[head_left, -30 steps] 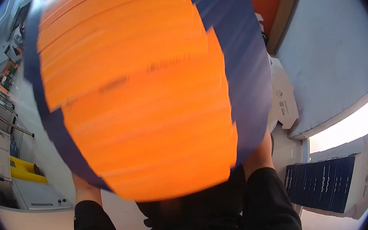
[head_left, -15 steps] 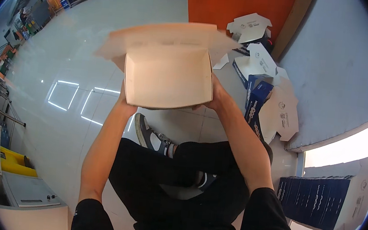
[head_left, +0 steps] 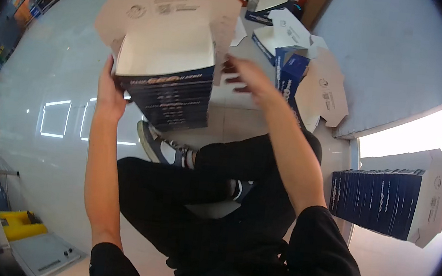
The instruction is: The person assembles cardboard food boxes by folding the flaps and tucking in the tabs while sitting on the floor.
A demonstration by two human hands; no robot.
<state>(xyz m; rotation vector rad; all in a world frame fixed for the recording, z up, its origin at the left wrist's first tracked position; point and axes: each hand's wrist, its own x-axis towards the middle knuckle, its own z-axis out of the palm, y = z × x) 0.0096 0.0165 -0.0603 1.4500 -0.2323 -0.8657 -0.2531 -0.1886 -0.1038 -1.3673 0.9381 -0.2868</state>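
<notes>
Cardboard carton [head_left: 166,73], half-folded, is gripped only by left hand [head_left: 108,91] fingers; right hand [head_left: 246,76] hovers open, so it may tip floorward.

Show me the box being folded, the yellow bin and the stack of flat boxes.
folded box [head_left: 168,97], head view, dark blue front wall.
yellow bin [head_left: 20,225], head view, top.
stack of flat boxes [head_left: 381,200], head view, blue edges.

The left hand [head_left: 108,89] holds an open navy box [head_left: 165,83]; the blurred right hand [head_left: 246,76] seems just off it.
</notes>
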